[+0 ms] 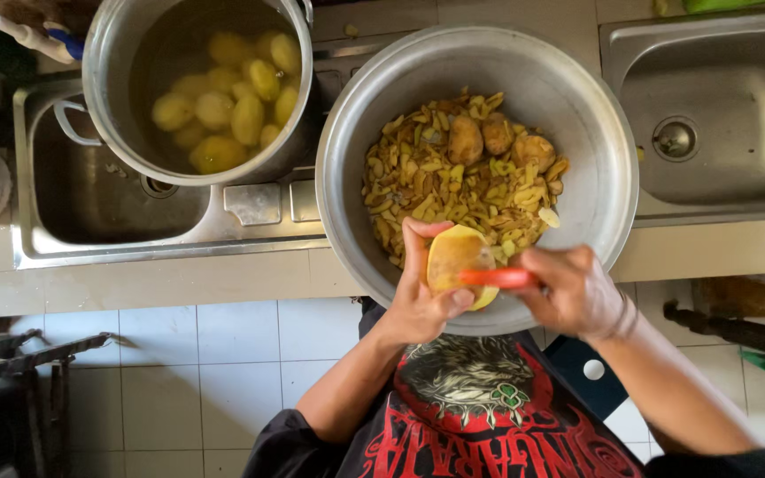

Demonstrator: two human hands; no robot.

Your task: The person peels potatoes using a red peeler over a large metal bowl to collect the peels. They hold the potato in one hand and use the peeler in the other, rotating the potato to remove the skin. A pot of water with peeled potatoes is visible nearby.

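Head view, looking straight down. The left hand cups a half-peeled potato over the near rim of the large metal bowl; thumb and fingers curl around its left and lower edges, pinching it, with the pale cut face turned up. The right hand is closed around an orange-handled peeler, fingers pressed together on the handle, the tool lying across the potato's lower part and touching it. The bowl holds a heap of peelings and three unpeeled potatoes. A steel pot of peeled potatoes in water stands over the left sink.
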